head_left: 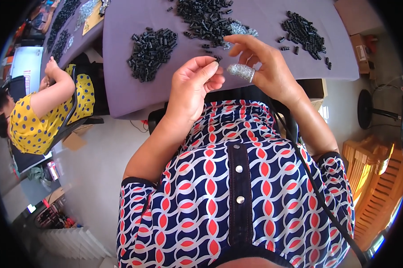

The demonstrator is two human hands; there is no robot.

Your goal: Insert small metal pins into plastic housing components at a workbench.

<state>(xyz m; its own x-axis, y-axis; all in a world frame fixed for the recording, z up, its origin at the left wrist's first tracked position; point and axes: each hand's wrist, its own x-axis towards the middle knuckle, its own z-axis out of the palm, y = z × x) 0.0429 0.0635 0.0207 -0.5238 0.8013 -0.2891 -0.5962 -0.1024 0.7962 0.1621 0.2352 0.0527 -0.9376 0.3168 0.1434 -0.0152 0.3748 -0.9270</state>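
My left hand (193, 85) is raised above the near edge of the table, thumb and forefinger pinched on a small black part (217, 58). Only the tip of that part shows past the fingertips. Just to its right is my right hand (266, 62), its fingers bent but apart, with nothing visible between them. A silvery, glittery wrap (241, 72) covers its thumb. Beyond the hands lies a big heap of short black cylindrical parts (203, 20). Shiny small metal pieces (243, 29) lie at that heap's right side, near my right forefinger.
Further black parts form a left pile (152, 53) and a right pile (303, 35) on the purple-covered table (121, 96). A person in yellow dotted clothes (36, 116) sits at another table on the left. A wooden chair (373, 187) and a black fan (366, 109) stand at right.
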